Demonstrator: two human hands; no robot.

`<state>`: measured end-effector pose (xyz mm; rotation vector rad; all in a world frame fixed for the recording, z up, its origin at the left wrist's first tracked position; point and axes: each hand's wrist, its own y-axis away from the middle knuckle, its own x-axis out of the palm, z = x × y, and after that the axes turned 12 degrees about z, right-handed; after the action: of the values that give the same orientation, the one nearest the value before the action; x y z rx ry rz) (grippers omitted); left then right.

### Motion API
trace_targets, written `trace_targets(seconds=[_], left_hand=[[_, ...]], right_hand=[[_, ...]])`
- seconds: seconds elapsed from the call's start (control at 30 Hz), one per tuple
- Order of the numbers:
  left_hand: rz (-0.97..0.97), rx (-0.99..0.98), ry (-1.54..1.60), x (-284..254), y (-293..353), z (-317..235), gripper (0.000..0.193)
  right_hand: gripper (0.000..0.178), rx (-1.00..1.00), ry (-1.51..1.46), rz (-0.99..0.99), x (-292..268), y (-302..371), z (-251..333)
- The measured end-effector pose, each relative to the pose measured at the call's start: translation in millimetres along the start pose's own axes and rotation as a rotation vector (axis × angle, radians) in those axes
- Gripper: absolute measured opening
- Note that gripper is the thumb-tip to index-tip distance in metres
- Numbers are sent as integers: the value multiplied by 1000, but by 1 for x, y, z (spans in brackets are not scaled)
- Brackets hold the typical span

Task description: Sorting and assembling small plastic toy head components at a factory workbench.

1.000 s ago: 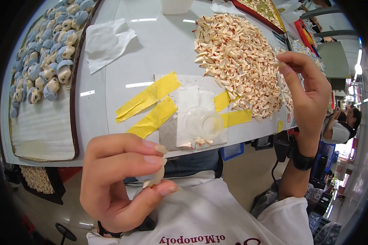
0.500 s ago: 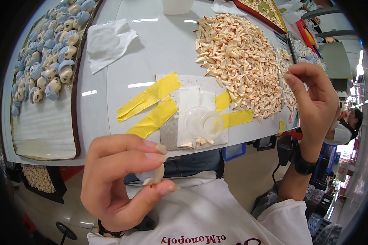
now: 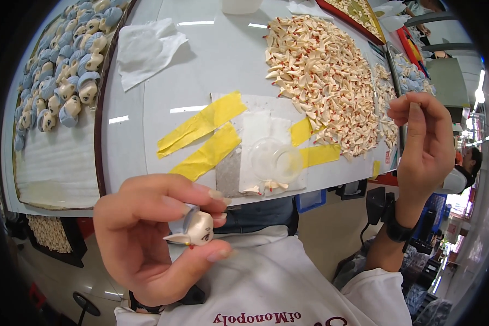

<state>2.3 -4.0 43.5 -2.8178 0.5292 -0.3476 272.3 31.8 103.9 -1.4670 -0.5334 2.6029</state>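
Note:
My left hand (image 3: 152,233) is closed round a small doll head (image 3: 200,227) with blue hair and a painted face. From its side sticks a pointed cream ear (image 3: 175,238) with a red dot near its base. Raised at the right, beside the heap of loose ears (image 3: 323,81), my right hand (image 3: 426,133) has its fingers curled in with the thumb close to them; whether something tiny is between them is hidden. A clear round plastic cup (image 3: 277,160) sits on a white pad in front of me, with a few loose ears (image 3: 269,186) by its near side.
At the left stands a tray (image 3: 60,179) of blue-haired doll heads (image 3: 54,81). Yellow tape strips (image 3: 204,122) hold the pad on the table. A white cloth (image 3: 146,51) lies farther back. More trays (image 3: 358,24) line the far right, and a person (image 3: 467,163) is beyond.
My left hand has turned the doll head, so its face and pointed ear now show. My right hand has shifted slightly and its fingers have changed pose. The view has moved a little.

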Motion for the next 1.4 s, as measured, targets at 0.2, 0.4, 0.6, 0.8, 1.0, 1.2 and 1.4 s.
trace_targets(seconds=[0.2,0.4,0.6,0.8,1.0,1.2,1.4], left_hand=[[312,214,-411,-26,-4,2,31],[239,78,-198,-13,-5,2,28],[84,-7,-91,-6,4,5,38],[223,36,-310,-21,3,3,39],[210,43,-283,-18,2,5,41],[71,-59,-136,-4,0,3,43],[35,-80,28,5,2,5,48]], right_hand=[[12,-307,183,116,-1,-4,18],[18,-194,-364,138,24,11,37],[19,-278,-385,251,35,9,42],[18,-173,-165,255,42,14,55],[18,-346,95,176,44,13,58],[18,-352,144,189,42,14,58],[20,-352,133,166,46,21,58]])
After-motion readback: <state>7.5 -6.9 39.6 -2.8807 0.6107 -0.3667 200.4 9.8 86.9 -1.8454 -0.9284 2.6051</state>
